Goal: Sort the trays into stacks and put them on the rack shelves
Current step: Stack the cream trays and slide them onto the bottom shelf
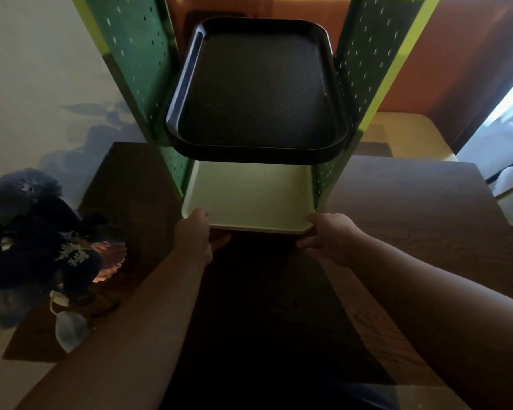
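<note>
Left hand [193, 232] and right hand [328, 236] clamped near corners of pale tray [249, 196], half inside rack [137, 69] lower shelf. Best pushed level, square, under black trays [258, 90].

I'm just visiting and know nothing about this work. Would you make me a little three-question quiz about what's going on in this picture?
1. True or false: the black tray sits on a shelf above the pale green tray.
2. Which hands touch the pale green tray? A) left only B) right only C) both
3. Fill in: the rack's perforated side panels are coloured ____.

Key
1. True.
2. C: the left hand holds the near left corner and the right hand is at the near right corner.
3. Green.
</note>
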Demonstrator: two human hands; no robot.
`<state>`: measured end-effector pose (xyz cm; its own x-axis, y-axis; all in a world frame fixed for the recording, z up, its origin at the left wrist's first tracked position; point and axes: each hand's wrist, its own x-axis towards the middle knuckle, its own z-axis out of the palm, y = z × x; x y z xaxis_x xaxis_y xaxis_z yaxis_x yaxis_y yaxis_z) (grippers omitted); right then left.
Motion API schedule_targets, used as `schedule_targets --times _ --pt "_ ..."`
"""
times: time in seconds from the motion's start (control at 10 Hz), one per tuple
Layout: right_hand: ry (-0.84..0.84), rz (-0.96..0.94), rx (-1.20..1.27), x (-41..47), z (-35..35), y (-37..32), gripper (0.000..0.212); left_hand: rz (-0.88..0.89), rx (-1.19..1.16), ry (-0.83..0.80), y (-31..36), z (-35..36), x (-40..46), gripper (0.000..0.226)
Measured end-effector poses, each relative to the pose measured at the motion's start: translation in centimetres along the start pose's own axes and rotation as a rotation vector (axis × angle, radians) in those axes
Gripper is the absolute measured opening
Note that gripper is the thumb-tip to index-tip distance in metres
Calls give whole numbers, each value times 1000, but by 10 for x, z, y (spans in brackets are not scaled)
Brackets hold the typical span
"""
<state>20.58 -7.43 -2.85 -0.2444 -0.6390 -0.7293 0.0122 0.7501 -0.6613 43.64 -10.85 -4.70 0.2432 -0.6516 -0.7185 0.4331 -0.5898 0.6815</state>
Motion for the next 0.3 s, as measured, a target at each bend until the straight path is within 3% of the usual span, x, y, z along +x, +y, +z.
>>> schedule_targets --times 0.1,0.3 --pt "-8 -15 -14 1 -6 1 27 -25 38 -2 -15 4 -15 19" --pt "-42 -39 12 3 -24 8 24 -122 160 -115 -64 42 -47 39"
